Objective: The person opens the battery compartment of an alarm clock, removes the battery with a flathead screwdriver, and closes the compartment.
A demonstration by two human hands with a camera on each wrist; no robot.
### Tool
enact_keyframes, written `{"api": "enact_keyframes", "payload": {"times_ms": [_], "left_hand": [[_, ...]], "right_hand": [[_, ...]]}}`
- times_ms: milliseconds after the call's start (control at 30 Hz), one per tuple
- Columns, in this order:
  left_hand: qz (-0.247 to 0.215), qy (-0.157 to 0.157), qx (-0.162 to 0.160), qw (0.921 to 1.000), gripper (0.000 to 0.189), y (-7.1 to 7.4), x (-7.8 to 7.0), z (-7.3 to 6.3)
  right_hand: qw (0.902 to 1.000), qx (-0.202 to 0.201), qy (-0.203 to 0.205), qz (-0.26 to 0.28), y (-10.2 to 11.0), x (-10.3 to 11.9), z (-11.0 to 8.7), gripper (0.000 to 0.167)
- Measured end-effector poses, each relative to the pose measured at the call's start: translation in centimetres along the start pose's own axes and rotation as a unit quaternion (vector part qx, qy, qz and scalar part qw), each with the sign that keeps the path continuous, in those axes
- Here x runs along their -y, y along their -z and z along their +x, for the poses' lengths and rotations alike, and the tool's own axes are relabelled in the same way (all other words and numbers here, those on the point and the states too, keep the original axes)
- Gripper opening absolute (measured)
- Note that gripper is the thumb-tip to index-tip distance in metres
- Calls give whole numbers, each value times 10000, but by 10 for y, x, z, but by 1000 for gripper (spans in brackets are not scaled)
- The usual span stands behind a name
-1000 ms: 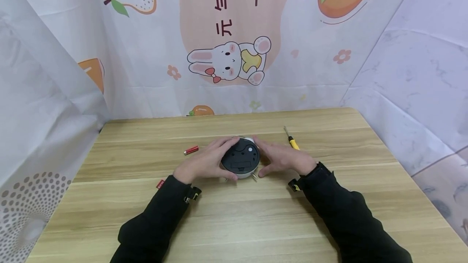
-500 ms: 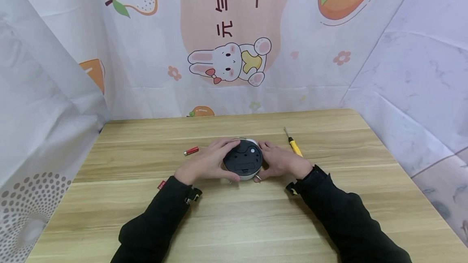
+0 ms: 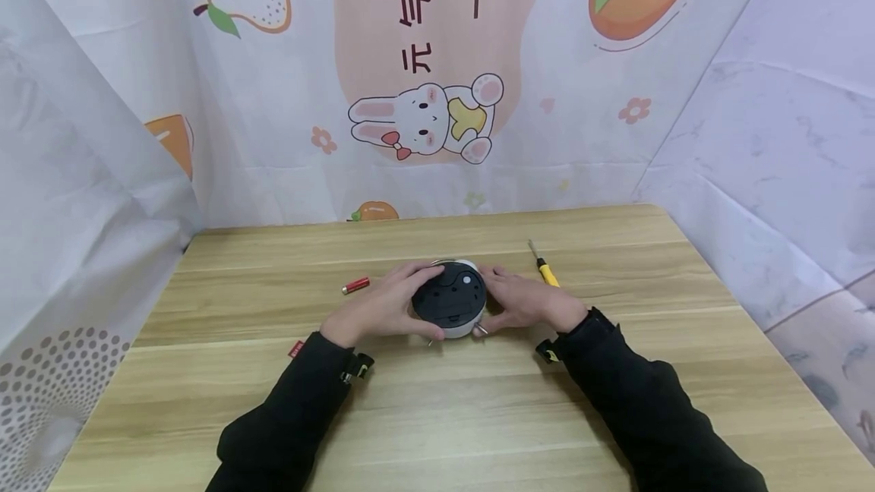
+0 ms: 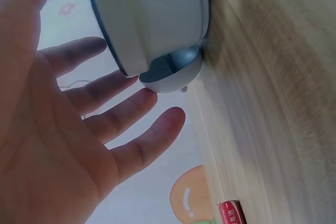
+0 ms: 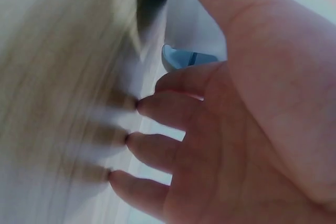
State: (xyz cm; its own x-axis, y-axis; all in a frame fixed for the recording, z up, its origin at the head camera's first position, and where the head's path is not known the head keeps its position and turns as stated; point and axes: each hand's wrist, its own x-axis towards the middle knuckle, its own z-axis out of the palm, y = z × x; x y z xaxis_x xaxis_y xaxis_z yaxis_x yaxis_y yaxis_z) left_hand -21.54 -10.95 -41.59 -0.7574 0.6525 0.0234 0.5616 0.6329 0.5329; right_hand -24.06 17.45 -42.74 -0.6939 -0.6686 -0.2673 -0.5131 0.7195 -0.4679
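A white twin-bell alarm clock (image 3: 449, 306) lies face down in the middle of the table, its black back with a battery cover turned up. My left hand (image 3: 383, 310) holds its left side, thumb at the near edge by a metal leg and index finger over the far rim. In the left wrist view, the other fingers (image 4: 142, 145) spread beside a bell (image 4: 176, 77). From the right, my right hand (image 3: 522, 302) holds the clock, thumb by the other leg and fingers along the far side. The right wrist view shows several fingertips (image 5: 131, 142) down at the tabletop.
A red battery (image 3: 355, 285) lies left of the clock. To the right, beyond the right hand, rests a screwdriver (image 3: 544, 268) with a yellow handle. The wooden table (image 3: 437, 416) ends at a printed curtain (image 3: 273, 135) at the back.
My right hand has closed in on the clock, its thumb now by the leg instead of apart from it. The left hand keeps its hold, and the clock has barely shifted.
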Motion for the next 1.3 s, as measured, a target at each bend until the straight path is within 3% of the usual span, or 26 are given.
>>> {"api": "enact_keyframes", "payload": {"times_ms": [233,433,900,1300], "left_hand": [[-87,69,-48,9999,109,-1,4,-1],[-32,126,-124,9998,109,0,5,-2],[-149,230,-117,9996,110,1,4,-3],[-205,279,-156,9993,116,0,4,-3]], "right_hand": [[9984,7,376,422,3,0,-2,98],[9973,-61,577,451,6,1,-1,90],[9937,-74,748,831,7,-1,-1,96],[9934,-205,876,709,14,0,-3,102]]}}
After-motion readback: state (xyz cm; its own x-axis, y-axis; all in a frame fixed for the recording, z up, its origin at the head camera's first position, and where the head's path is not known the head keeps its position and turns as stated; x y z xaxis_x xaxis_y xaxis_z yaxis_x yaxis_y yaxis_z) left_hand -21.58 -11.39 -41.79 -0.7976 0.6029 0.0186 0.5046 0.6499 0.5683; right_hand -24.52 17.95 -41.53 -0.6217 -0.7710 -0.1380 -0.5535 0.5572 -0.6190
